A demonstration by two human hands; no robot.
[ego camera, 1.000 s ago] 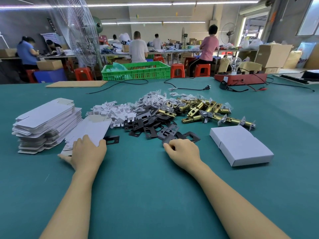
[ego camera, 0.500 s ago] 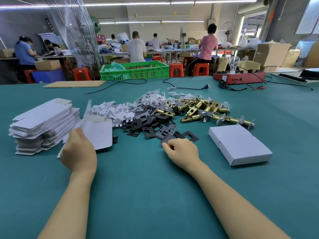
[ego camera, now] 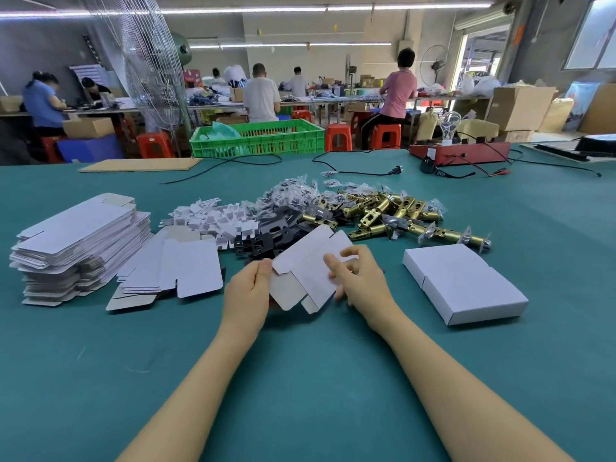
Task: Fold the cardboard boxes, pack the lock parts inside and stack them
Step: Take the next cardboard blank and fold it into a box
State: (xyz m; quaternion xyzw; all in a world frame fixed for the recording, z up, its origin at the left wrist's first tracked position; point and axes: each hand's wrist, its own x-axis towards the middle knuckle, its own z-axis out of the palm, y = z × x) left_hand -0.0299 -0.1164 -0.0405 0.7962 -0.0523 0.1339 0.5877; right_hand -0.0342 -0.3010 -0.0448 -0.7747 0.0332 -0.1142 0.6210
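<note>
A flat white cardboard box blank [ego camera: 305, 273] is held between both hands above the green table. My left hand [ego camera: 248, 293] grips its left edge. My right hand [ego camera: 358, 278] holds its right side, fingers curled over the top face. Behind it lie black strike plates [ego camera: 266, 233], brass latch bolts [ego camera: 383, 215], white card inserts [ego camera: 213, 220] and small screw bags [ego camera: 293, 190]. A tall stack of flat blanks [ego camera: 76, 241] sits at the left, with a lower pile [ego camera: 176, 271] beside it. Two folded white boxes [ego camera: 463, 283] lie side by side at the right.
A green plastic crate [ego camera: 260, 141] stands at the table's far edge, a brown cardboard sheet [ego camera: 140, 165] to its left. A red device [ego camera: 460, 153] with black cables [ego camera: 360, 171] sits at the back right. Several people work at benches beyond.
My left hand lifted one blank off the lower pile and carried it right to the middle. My right hand left the black plates and took hold of the blank's right side.
</note>
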